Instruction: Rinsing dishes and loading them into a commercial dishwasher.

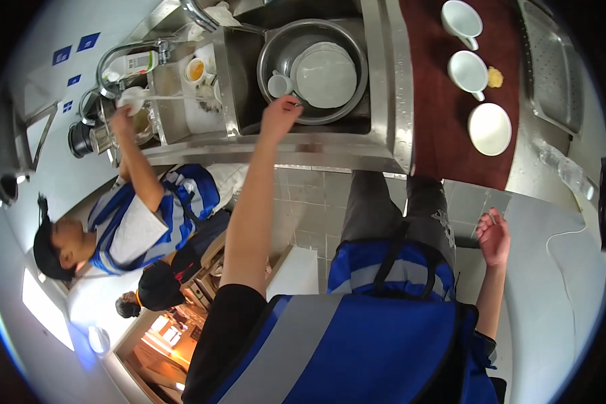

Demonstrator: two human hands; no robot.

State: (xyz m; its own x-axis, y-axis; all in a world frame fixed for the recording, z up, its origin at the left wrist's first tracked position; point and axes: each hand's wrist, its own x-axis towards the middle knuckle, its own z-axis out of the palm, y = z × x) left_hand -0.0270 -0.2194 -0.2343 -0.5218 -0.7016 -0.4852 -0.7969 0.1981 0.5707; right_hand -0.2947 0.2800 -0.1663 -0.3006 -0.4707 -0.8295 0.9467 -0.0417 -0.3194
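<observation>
My left hand [281,117] reaches over the near rim of a round metal basin [266,47] in the sink. Its fingers are loosely bent, with a gap by the thumb, and I see nothing held. Just beyond the fingertips lies a white cup [279,85], tilted inside the basin. A stack of white plates [326,75] fills the basin's right side. My right hand [495,239] hangs at my right side, away from the counter, fingers slightly curled and apart, with nothing in it. Two white cups [462,19] [467,71] and a white bowl [489,129] stand on a dark red cloth [438,135].
At the left sink a co-worker [138,215] holds a white dish [132,99] near a curved faucet [108,64]. Cups lie in that sink [195,69]. A yellowish lump [495,77] sits beside the middle cup. A perforated metal tray [552,67] lies far right.
</observation>
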